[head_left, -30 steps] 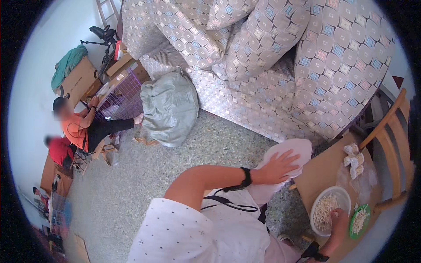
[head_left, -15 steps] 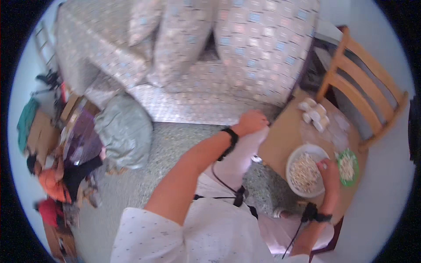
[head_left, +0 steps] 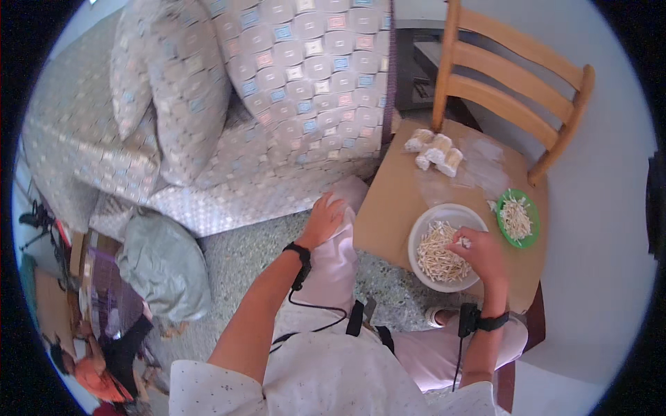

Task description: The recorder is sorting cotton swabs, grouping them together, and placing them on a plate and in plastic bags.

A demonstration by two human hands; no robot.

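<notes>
My right hand (head_left: 484,258) is over the right rim of a white bowl (head_left: 415,239) full of loose cotton swabs (head_left: 440,255). Its fingers are pinched together, and white swab tips show between them; how many they hold is hidden. To the right of the bowl stands a small green basket (head_left: 533,236) with more cotton swabs in it. My left hand (head_left: 325,220) lies on my left knee, fingers stretched out, holding nothing. Behind the bowl are several packed bundles of cotton swabs (head_left: 437,151), with clear plastic bags (head_left: 489,166) beside them.
The bowl and basket stand on a brown board (head_left: 381,222) laid on a wooden chair (head_left: 517,73). A patterned sofa (head_left: 243,194) stretches across the back left. A grey-green sack (head_left: 166,263) sits on the floor, and a person in orange (head_left: 104,374) is at the far left.
The view has turned right, so the chair, bowl and sofa sit further left in the picture. My right hand stays at the bowl's right side; my left hand remains on the knee.
</notes>
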